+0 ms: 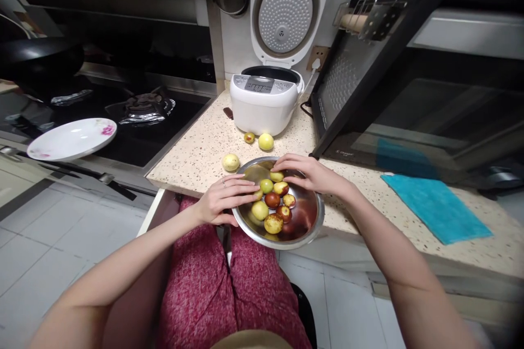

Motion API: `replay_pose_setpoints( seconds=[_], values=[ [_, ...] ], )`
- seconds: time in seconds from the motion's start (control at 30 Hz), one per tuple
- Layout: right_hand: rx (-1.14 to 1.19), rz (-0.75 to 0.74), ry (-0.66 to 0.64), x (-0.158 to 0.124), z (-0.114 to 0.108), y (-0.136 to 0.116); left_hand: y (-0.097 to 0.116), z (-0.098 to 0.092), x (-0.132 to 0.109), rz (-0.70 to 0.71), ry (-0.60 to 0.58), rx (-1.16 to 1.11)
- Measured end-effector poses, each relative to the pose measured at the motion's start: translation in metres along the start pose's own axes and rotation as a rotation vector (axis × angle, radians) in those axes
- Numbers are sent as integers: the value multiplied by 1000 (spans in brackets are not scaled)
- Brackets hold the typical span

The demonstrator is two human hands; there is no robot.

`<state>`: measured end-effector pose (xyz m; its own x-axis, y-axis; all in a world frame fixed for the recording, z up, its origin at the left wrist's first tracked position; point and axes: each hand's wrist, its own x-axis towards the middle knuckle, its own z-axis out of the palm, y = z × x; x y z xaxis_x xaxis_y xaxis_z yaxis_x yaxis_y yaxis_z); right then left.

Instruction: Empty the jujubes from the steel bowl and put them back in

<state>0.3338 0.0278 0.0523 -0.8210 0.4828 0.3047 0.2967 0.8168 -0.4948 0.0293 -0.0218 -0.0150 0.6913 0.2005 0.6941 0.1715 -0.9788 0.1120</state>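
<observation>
A shiny metal bowl [305,232] sits tilted over the counter's front edge, above my lap. In it lie several jujubes [260,210], some yellow-green and some partly or fully brown-red. My left hand [223,196] lies over the bowl's left rim, thumb outside and fingers inside, fingertips at a yellow jujube. From the far right side, my right hand [305,170] reaches over the rim, its thumb and fingers around a yellowish jujube [277,176]. Outside the bowl, a pale jujube [231,162], a green one [266,142] and a small brownish one [249,137] rest on the counter.
Behind the bowl stands a white rice cooker [262,106] with its lid raised. A dark oven [409,114] and a teal cloth [438,207] are on the right. To the left are a gas stove [143,106] and a flowered white plate [73,139]. A drawer [151,212] stands open beside my legs.
</observation>
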Motion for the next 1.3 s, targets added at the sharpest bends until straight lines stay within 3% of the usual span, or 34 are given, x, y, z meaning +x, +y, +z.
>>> replay_pose_setpoints(
  seconds=[0.27, 0.53, 0.6, 0.73, 0.93, 1.13, 1.3],
  values=[
    [43, -18, 57, -1, 5, 1, -6, 1, -2, -8, -16, -43],
    [-32, 31, 434, 18, 2, 21, -6, 1, -1, -9, -4, -70],
    [-102, 4, 385, 35, -2, 32, -6, 1, -2, -17, -5, -67],
    [-311, -90, 141, 79, -4, 49, -7, 1, -2, -23, -5, -73],
    [-759, -165, -230, 134, 18, 66, -7, 1, -1, -4, 22, -80],
    [-851, -156, -285, 152, 35, 69, -11, 2, -2, 20, 23, -84],
    [-865, -110, -253, 151, 28, 63, -11, 3, -2, 18, 37, -94]
  ],
)
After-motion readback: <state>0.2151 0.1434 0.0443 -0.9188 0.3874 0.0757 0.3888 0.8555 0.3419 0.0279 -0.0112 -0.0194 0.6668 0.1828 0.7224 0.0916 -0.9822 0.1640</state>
